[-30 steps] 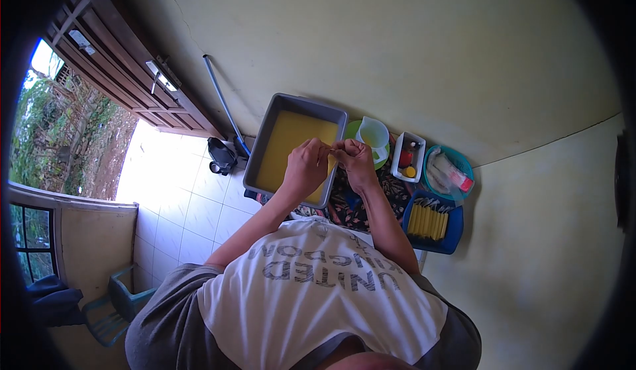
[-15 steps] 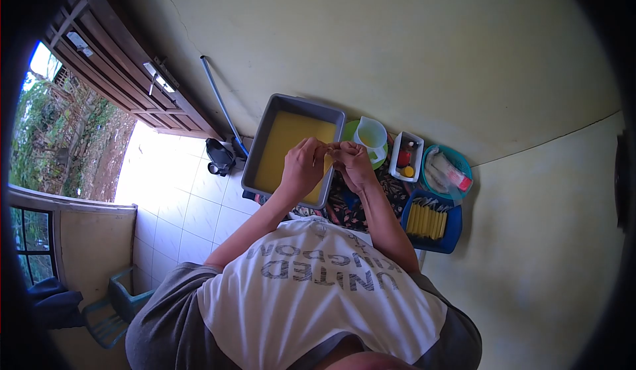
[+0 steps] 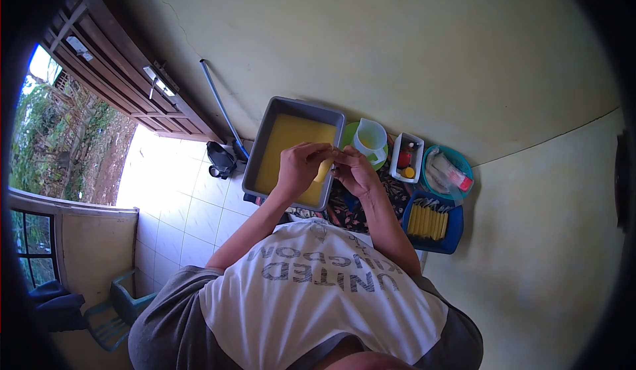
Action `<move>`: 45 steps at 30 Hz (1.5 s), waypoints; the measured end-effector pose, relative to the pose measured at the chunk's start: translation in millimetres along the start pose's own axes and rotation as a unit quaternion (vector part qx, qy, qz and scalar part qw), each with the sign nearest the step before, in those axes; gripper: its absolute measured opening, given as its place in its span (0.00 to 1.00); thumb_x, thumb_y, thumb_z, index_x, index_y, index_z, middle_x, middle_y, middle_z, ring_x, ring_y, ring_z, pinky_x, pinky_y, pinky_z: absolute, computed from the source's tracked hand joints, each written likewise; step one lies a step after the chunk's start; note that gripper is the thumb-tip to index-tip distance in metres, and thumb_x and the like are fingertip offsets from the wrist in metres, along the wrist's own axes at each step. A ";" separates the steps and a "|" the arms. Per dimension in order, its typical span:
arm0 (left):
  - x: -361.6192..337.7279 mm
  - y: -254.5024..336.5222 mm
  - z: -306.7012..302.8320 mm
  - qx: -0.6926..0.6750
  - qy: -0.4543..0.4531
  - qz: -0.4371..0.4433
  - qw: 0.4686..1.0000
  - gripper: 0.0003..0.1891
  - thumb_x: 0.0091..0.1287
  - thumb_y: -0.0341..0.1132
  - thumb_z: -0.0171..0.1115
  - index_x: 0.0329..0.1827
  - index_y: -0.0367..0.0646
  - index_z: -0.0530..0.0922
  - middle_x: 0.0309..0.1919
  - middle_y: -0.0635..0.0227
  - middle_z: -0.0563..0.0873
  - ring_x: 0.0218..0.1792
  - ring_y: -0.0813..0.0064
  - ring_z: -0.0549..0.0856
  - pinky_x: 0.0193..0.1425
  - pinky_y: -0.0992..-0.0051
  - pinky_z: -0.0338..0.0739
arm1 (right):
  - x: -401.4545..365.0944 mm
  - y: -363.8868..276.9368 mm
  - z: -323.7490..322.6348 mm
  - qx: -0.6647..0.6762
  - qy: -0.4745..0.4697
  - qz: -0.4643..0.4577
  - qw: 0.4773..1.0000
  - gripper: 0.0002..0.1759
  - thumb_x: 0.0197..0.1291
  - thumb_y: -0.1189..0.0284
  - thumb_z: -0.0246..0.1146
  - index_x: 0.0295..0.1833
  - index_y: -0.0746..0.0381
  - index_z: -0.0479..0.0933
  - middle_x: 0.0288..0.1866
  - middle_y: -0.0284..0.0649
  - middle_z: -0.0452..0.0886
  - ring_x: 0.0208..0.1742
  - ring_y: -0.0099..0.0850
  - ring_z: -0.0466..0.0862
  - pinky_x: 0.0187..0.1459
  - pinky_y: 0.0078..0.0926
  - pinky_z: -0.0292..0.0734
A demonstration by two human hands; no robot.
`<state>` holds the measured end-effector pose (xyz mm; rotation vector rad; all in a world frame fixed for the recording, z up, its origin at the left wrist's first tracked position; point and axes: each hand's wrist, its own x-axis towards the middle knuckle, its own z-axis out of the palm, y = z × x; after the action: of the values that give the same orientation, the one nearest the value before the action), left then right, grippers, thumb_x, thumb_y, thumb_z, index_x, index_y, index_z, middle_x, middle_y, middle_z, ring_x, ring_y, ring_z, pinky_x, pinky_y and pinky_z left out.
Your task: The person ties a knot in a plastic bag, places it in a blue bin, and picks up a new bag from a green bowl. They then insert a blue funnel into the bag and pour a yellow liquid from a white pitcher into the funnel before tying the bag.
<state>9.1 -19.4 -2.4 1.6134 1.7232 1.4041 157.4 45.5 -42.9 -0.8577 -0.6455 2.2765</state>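
My left hand [image 3: 300,166] and my right hand [image 3: 358,172] meet over the right side of a grey basin [image 3: 249,178] of yellow liquid [image 3: 291,135]. Between them hangs a slim yellow-filled plastic tube bag [image 3: 323,170], its upper end hidden in my fingers. Both hands are closed, fingertips pinched together at that upper end. To the right of the basin, a translucent measuring jug [image 3: 371,134] with some yellow inside stands on a green plate [image 3: 350,130]. A blue basket [image 3: 454,227] holds several similar yellow tube bags [image 3: 426,221] side by side.
A white box [image 3: 399,146] contains a red item and a yellow-capped one. Behind the blue basket is a teal basket [image 3: 470,171] with clear plastic packaging. A patterned cloth [image 3: 346,206] lies underneath. At left are an open door [image 3: 126,72], a blue pole [image 3: 222,102] and a green chair [image 3: 122,304].
My left wrist has turned and its fingers now point more to the right. The yellow tube bag shows clearly below my fingers, where it was mostly covered before.
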 end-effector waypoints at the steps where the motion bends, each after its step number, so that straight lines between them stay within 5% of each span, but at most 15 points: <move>1: 0.0 1.6 -1.1 0.000 0.000 0.000 1.000 0.09 0.55 0.27 0.66 0.39 0.39 0.84 0.31 0.60 0.86 0.30 0.73 0.87 0.33 0.76 0.79 | 2.5 2.5 -6.6 0.010 -0.022 0.000 1.000 0.10 0.55 0.76 0.66 0.32 0.52 0.71 0.33 0.27 0.79 0.30 0.16 0.74 0.29 0.19 0.69; 6: -0.7 6.9 -4.1 -0.015 -0.021 -0.048 0.999 0.07 0.55 0.26 0.65 0.38 0.40 0.84 0.28 0.61 0.86 0.27 0.74 0.86 0.32 0.78 0.77 | 0.6 -0.7 -11.8 0.026 -0.060 0.013 0.998 0.12 0.56 0.75 0.66 0.45 0.52 0.75 0.37 0.28 0.81 0.37 0.19 0.79 0.31 0.20 0.74; 11: 0.2 10.3 -5.8 -0.003 -0.025 -0.006 1.000 0.06 0.55 0.25 0.64 0.36 0.38 0.83 0.27 0.62 0.85 0.26 0.73 0.85 0.32 0.78 0.77 | -3.4 -9.6 -5.5 -0.008 -0.085 0.037 0.996 0.18 0.55 0.74 0.67 0.52 0.54 0.77 0.38 0.29 0.81 0.39 0.21 0.82 0.33 0.19 0.78; 16: -0.8 6.0 -2.1 -0.014 -0.017 -0.016 1.000 0.05 0.57 0.24 0.62 0.35 0.36 0.82 0.29 0.62 0.85 0.28 0.74 0.86 0.33 0.79 0.78 | -8.5 -15.8 6.9 -0.102 -0.052 -0.011 0.993 0.12 0.54 0.75 0.68 0.45 0.57 0.78 0.37 0.29 0.81 0.35 0.20 0.82 0.33 0.16 0.77; 23: -1.5 5.2 1.4 -0.142 -0.053 -0.150 0.977 0.05 0.66 0.27 0.57 0.37 0.34 0.78 0.27 0.70 0.81 0.32 0.78 0.86 0.35 0.80 0.80 | -11.5 -17.1 18.9 -0.194 -0.096 -0.126 0.968 0.07 0.57 0.77 0.65 0.39 0.59 0.74 0.32 0.27 0.78 0.32 0.16 0.78 0.35 0.14 0.74; 29: 0.4 4.3 4.9 -0.253 -0.055 -0.199 0.945 0.06 0.68 0.30 0.56 0.36 0.35 0.74 0.29 0.72 0.80 0.33 0.81 0.84 0.36 0.81 0.80 | -5.3 -3.4 15.2 -0.182 -0.086 -0.196 0.960 0.04 0.61 0.76 0.62 0.38 0.60 0.72 0.35 0.28 0.75 0.32 0.18 0.78 0.34 0.15 0.75; 31: 1.6 3.5 4.0 -0.267 -0.059 -0.207 0.939 0.06 0.68 0.31 0.56 0.37 0.36 0.74 0.29 0.73 0.80 0.32 0.82 0.83 0.34 0.81 0.79 | -13.5 -8.1 22.4 -0.208 -0.070 -0.183 0.958 0.04 0.61 0.76 0.61 0.38 0.60 0.71 0.35 0.28 0.75 0.32 0.17 0.78 0.32 0.16 0.75; 34: 3.4 0.3 2.2 -0.082 -0.066 -0.119 0.987 0.07 0.67 0.32 0.56 0.38 0.37 0.74 0.31 0.74 0.79 0.31 0.84 0.80 0.35 0.80 0.74 | -13.5 -8.6 19.8 -0.245 -0.054 -0.168 0.953 0.04 0.62 0.75 0.61 0.38 0.60 0.71 0.34 0.28 0.75 0.31 0.17 0.78 0.28 0.16 0.76; 45: -1.9 -16.3 10.0 -0.373 -0.051 -0.259 0.889 0.04 0.66 0.33 0.60 0.37 0.43 0.77 0.29 0.78 0.78 0.29 0.88 0.74 0.34 0.84 0.67 | -11.9 -2.1 7.0 -0.202 -0.100 -0.124 0.966 0.06 0.61 0.73 0.62 0.39 0.60 0.71 0.29 0.29 0.76 0.28 0.19 0.79 0.25 0.18 0.78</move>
<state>9.4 -14.6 -21.0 0.7211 1.1823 1.4089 160.4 37.2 -32.0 -0.6836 -1.2664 2.0489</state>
